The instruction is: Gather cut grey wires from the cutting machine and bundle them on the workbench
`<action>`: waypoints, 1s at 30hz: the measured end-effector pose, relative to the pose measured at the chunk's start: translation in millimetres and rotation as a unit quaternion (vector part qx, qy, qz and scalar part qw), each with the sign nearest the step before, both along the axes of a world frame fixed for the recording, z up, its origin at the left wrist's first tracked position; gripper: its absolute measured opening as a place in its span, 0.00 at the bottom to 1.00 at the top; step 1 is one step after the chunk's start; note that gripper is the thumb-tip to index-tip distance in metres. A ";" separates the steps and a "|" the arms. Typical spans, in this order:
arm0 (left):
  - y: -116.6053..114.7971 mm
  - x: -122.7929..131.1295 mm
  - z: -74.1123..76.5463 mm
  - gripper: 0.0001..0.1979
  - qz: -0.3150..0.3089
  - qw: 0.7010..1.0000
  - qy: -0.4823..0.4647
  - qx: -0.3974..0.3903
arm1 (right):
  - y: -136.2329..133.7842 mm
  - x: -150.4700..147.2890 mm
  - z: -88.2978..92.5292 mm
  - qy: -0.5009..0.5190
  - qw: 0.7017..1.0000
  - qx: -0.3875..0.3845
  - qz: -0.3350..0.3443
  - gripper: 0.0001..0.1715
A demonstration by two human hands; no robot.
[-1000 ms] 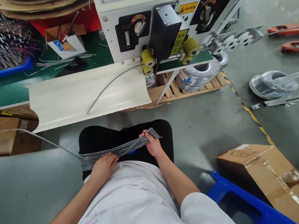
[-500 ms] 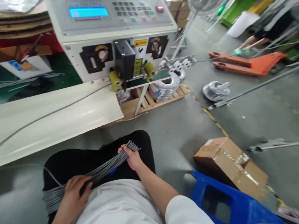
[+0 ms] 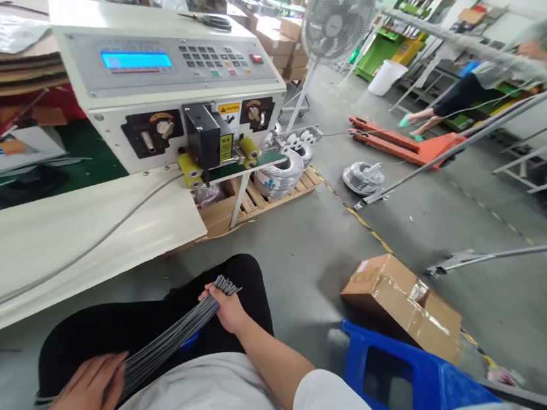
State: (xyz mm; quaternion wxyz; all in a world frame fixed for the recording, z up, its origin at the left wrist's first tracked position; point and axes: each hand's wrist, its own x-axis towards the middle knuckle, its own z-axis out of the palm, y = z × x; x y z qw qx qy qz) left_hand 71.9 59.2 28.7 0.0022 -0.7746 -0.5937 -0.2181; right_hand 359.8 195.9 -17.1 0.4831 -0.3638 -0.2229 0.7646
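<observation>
Your right hand (image 3: pixel 227 308) is closed around the upper end of the bundle (image 3: pixel 172 339) of grey wires, fingers curled tight, with the cut tips sticking out just past your knuckles. Your left hand (image 3: pixel 87 387) sits at the bottom edge of the view with its fingers wrapped over the lower stretch of the same bundle. The bundle lies slantwise across your lap, on the black trousers, running from lower left up to the right.

In front of you, a long white chute (image 3: pixel 23 247) slopes away from the cutting machine (image 3: pixel 168 86), and a single grey wire (image 3: pixel 115 232) trails along it from the yellow rollers (image 3: pixel 190 170). The machine's blue screen (image 3: pixel 129 59) is lit, and it has a keypad beside it. The machine stands on a green bench (image 3: pixel 95 150), with stacked cardboard (image 3: pixel 16 64) at its left.

The floor (image 3: pixel 322 251) is bare grey concrete with a yellow line (image 3: pixel 368 224) painted across it. A wooden pallet (image 3: pixel 253 204) under the machine's right end carries a coil (image 3: pixel 277 175) of wire, and a second coil (image 3: pixel 363 176) lies on the floor beyond the line. Close on your right are a taped carton (image 3: pixel 404 301) and, touching it, a blue stool (image 3: pixel 410 395). Farther back stand a pedestal fan (image 3: pixel 337 14), an orange pallet jack (image 3: pixel 405 141) and a white bin (image 3: pixel 386 77). Another person (image 3: pixel 467 89) is at the racks on the far right.
</observation>
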 end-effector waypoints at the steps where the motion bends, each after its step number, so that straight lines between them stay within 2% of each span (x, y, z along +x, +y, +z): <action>1: 9.6 11.4 18.0 0.12 -0.034 0.999 0.009 0.025 | -0.2 0.5 0.9 -0.003 1.000 0.002 0.002 0.21; 3: 35.2 31.0 57.3 0.14 -0.079 0.992 0.019 0.098 | -1.1 1.4 2.7 -0.011 1.000 0.000 0.007 0.20; 5: 68.8 42.3 95.5 0.18 -0.073 0.981 0.024 0.177 | -1.8 1.8 4.4 -0.016 1.000 -0.004 0.009 0.18; 6: 87.3 44.0 112.2 0.19 -0.043 0.978 0.031 0.201 | -1.9 1.8 5.2 -0.014 1.000 -0.004 0.010 0.17; 8: 122.4 41.3 138.1 0.23 0.048 0.978 0.046 0.197 | -2.3 1.6 7.0 -0.008 1.000 -0.007 0.012 0.16; 10: 149.0 35.1 152.2 0.28 0.108 0.977 0.042 0.180 | -3.6 1.7 8.6 -0.005 1.000 -0.009 0.010 0.15; 12: 164.4 29.7 154.6 0.32 0.130 0.977 0.029 0.167 | -5.2 2.2 9.0 -0.007 1.000 -0.013 0.006 0.16; 15: 171.8 23.5 144.0 0.35 0.129 0.979 0.028 0.155 | -4.6 2.6 7.1 -0.005 1.000 -0.012 0.002 0.18; 18: 167.2 19.3 133.2 0.35 0.131 0.979 0.039 0.151 | -2.3 2.7 6.6 -0.003 1.000 -0.010 0.011 0.20; 23: 145.8 15.9 131.7 0.34 0.147 0.982 0.059 0.104 | -0.9 2.8 10.2 -0.012 1.000 -0.016 0.011 0.19; 27: 123.7 -4.6 131.3 0.24 0.132 0.987 0.072 0.052 | 0.5 2.7 10.6 -0.021 0.999 -0.019 0.014 0.19; 30: 100.8 -27.3 130.2 0.12 0.101 0.988 0.077 0.094 | 0.1 2.3 11.3 -0.029 0.999 -0.020 0.015 0.20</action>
